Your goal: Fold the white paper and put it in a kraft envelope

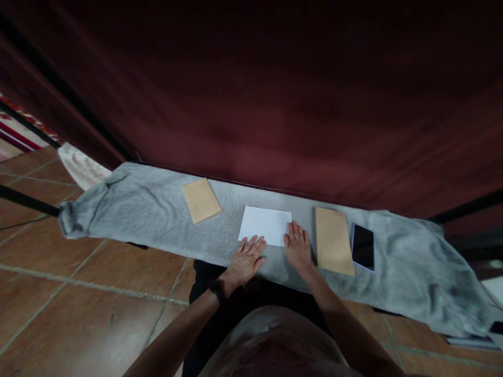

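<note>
A white sheet of paper [265, 224] lies flat on the grey cloth in front of me. My left hand [246, 260] rests at its near left corner, palm down, with the fingers spread and the fingertips touching the edge. At the right end of the sheet, my right hand [297, 246] lies flat with its fingers stretched out over the edge. Just right of that hand is a larger brown envelope [334, 241]. A smaller brown envelope [201, 200] lies tilted to the left of the sheet, apart from both hands.
A grey cloth [149, 209] covers the narrow bench, wrinkled at both ends. A smartphone [363, 247] with a dark screen lies beside the larger envelope. Behind the bench hangs a dark red curtain [255, 120]. Brown floor tiles [90, 298] show below.
</note>
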`<state>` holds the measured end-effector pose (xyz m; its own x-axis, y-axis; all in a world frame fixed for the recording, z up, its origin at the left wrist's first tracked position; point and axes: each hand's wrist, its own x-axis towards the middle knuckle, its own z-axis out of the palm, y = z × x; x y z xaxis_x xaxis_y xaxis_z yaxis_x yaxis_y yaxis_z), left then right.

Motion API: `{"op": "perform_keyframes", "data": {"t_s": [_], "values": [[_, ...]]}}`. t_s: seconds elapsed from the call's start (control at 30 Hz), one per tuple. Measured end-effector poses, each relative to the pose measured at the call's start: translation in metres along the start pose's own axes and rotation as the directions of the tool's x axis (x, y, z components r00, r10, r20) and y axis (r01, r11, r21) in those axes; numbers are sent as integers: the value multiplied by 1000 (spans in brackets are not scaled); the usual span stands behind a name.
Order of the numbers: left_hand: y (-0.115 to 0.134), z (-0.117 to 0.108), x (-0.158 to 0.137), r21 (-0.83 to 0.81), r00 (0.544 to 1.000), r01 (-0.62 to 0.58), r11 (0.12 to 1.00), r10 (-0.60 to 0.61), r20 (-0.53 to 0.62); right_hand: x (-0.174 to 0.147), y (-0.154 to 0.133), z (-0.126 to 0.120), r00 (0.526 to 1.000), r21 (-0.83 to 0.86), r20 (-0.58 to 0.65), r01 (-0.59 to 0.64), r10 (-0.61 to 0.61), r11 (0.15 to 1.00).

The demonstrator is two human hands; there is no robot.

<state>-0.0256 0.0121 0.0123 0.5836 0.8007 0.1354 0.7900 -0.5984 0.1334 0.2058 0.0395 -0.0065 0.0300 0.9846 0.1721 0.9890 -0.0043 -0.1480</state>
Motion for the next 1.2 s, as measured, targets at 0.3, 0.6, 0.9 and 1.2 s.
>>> {"op": "perform_keyframes", "data": {"t_s": [0.3,0.6,0.9,1.2], "values": [[5,6,-1,26,1000,10,1000,-10,-1,-8,-56,-2,916,212,139,344,-376,915],[6,2,1,-14,999,48,999,-48,16,45,-47,-1,958,127,127,242,-258,962],[9,7,23,-16,985,174,985,-174,25,55,-49,3,979,105,124,149,-162,983],[-15,10,73,11,938,346,938,-346,36,52,-40,10,994,73,87,57,-64,996]]}}
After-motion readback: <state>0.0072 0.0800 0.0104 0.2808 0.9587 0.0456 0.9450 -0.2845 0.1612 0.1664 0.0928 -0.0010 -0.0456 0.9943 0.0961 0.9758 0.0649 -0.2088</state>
